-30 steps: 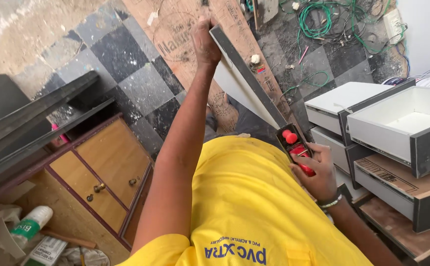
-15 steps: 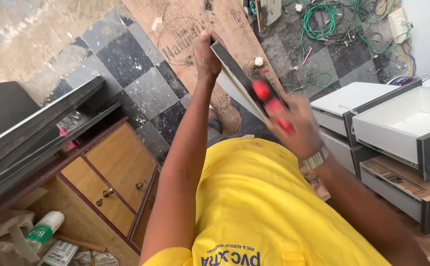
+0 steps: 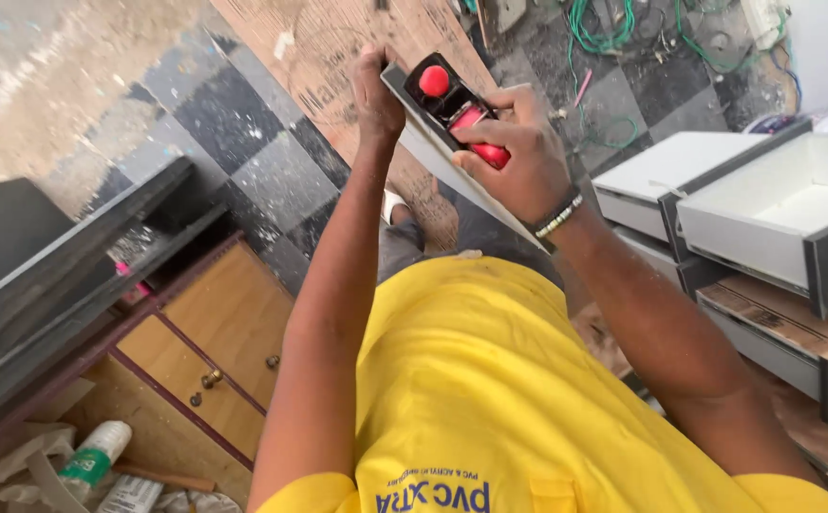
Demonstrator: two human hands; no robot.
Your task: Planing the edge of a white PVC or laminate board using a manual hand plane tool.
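Both arms reach forward and away from the body, converging ahead of the chest. The left arm is nearly straight, bare from the short sleeve down, and the left hand [image 3: 377,93] is closed in a fist-like grip, knuckles up and thumb tucked out of sight. The right arm bends at the elbow and angles inward, a beaded band around its wrist. The right hand [image 3: 514,152] sits just beside the left, slightly nearer the body, fingers [image 3: 490,135] curled tightly in a closed grasp, back of the hand facing up.
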